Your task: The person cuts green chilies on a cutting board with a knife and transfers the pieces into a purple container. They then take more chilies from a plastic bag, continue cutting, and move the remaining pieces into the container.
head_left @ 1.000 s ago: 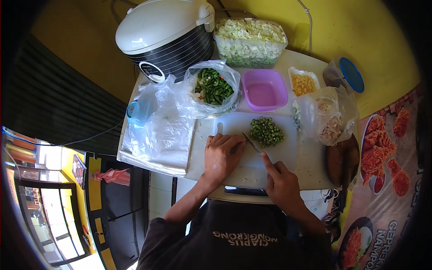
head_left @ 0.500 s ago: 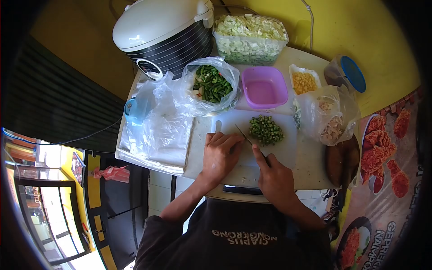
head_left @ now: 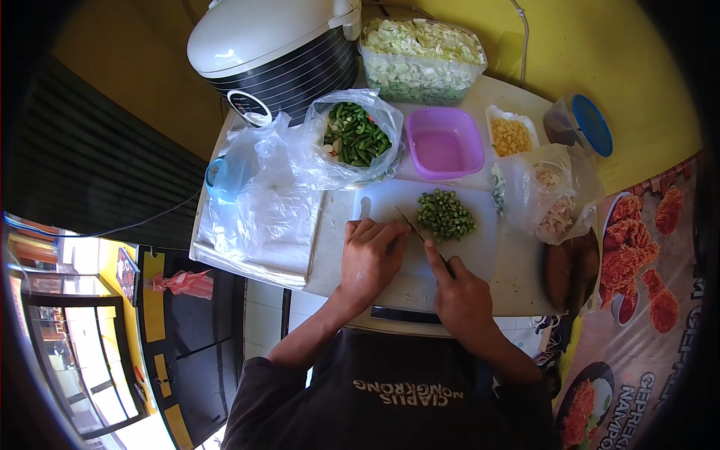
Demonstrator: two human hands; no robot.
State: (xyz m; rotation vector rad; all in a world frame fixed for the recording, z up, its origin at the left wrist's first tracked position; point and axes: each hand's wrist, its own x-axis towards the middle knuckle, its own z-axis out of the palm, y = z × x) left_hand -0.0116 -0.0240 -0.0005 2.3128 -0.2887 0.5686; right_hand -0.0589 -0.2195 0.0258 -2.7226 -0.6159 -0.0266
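The right hand (head_left: 461, 296) has its grip closed around the handle of a knife (head_left: 421, 236), with the forefinger stretched along the back of the blade. The blade points away from the grip, up and to the left, and its tip is close to the fingertips of the left hand (head_left: 369, 259). The left hand lies palm down on the white cutting board (head_left: 472, 255), just beside the right grip, with the fingers curled together; whether it presses something under the fingers, I cannot tell.

Just beyond the knife tip, on the far part of the board, lies a pile of chopped green pieces (head_left: 445, 214). Farther from the grips, behind the board, stands a pink tub (head_left: 444, 142). To its left is a plastic bag with whole green chillies (head_left: 354, 136), and to its right a small tray of corn (head_left: 511, 135). Behind these stand a rice cooker (head_left: 274, 49) and a clear box of chopped cabbage (head_left: 421, 56). To the right of the knife hand, a second plastic bag (head_left: 553, 196) rests on the worktop (head_left: 517, 281).
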